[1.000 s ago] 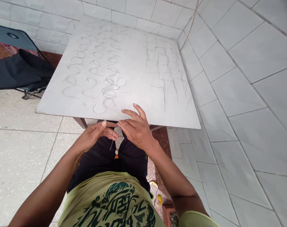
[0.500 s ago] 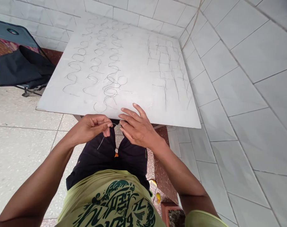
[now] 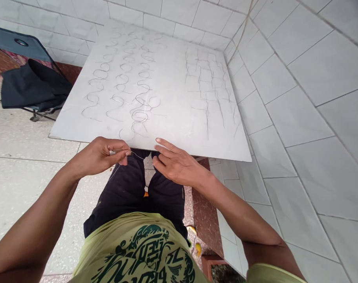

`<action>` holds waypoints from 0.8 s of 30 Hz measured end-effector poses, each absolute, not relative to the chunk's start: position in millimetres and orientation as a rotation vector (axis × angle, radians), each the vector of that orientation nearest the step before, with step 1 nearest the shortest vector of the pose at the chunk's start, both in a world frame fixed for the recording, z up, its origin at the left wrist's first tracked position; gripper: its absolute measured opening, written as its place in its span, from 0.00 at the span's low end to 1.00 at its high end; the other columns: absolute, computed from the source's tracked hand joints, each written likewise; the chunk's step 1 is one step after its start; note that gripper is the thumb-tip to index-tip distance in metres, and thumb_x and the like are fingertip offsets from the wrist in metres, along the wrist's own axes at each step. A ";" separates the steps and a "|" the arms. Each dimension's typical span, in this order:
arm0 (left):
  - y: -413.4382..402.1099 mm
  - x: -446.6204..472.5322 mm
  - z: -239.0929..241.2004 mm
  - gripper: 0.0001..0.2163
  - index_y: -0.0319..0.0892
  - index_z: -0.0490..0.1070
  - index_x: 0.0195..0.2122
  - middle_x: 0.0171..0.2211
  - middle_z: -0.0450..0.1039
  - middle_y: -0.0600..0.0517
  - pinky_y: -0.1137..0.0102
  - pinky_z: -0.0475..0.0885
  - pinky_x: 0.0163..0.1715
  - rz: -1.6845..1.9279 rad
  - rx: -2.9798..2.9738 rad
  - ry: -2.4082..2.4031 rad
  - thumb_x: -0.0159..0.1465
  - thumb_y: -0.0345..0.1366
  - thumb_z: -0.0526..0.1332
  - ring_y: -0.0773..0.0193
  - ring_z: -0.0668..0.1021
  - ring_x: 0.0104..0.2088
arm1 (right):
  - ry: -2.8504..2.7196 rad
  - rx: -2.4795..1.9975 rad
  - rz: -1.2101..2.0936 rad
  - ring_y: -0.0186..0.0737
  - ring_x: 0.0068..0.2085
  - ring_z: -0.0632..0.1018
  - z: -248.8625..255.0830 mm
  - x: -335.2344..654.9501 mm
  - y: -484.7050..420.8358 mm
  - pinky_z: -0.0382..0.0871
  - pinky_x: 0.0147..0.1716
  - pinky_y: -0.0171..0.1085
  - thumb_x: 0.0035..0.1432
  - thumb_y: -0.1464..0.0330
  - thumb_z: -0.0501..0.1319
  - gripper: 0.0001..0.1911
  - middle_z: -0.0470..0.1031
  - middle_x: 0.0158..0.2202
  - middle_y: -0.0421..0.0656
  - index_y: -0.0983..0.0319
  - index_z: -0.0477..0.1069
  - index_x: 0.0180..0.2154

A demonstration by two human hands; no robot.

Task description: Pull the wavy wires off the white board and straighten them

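A thin piece of wire [image 3: 136,155] runs between my two hands, just below the near edge of a white board [image 3: 173,129]. My left hand [image 3: 103,154] pinches one end with curled fingers, and the wire's tail hangs down under it. My right hand [image 3: 174,163] pinches the other end with thumb and forefinger while its other fingers stretch over the board's edge. On the board lie several wavy wire pieces [image 3: 137,100] at left and several straight and cross-shaped wire pieces [image 3: 210,88] at right.
The board rests on a low stand over a tiled floor, tight against a white tiled wall [image 3: 308,98] on the right. A folding chair with a black cloth [image 3: 31,86] stands at the far left. My dark trousers are below my hands.
My left hand has drawn leftward, away from the right, stretching the wire out between them. The view has shifted slightly.
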State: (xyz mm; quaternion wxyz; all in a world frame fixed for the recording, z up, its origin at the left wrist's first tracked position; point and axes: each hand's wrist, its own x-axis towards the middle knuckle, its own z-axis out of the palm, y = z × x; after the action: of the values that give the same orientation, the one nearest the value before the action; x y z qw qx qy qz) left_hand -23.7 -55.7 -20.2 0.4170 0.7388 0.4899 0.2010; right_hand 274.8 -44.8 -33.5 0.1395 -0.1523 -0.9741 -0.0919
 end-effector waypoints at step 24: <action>-55.0 -40.5 -16.1 0.15 0.44 0.80 0.34 0.31 0.82 0.53 0.74 0.66 0.27 0.602 1.847 1.345 0.70 0.47 0.62 0.66 0.76 0.28 | -2.535 -1.151 0.363 0.38 0.32 0.78 -71.9 252.1 -83.1 0.70 0.36 0.35 0.74 0.76 0.51 0.12 0.79 0.32 0.43 0.64 0.72 0.44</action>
State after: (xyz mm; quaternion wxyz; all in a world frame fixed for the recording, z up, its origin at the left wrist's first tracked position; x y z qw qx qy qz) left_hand -40.5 -55.0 -16.1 0.3795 0.7233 0.5266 0.2357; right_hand 252.1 -83.1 -71.9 0.1661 -0.4041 -0.8904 0.1276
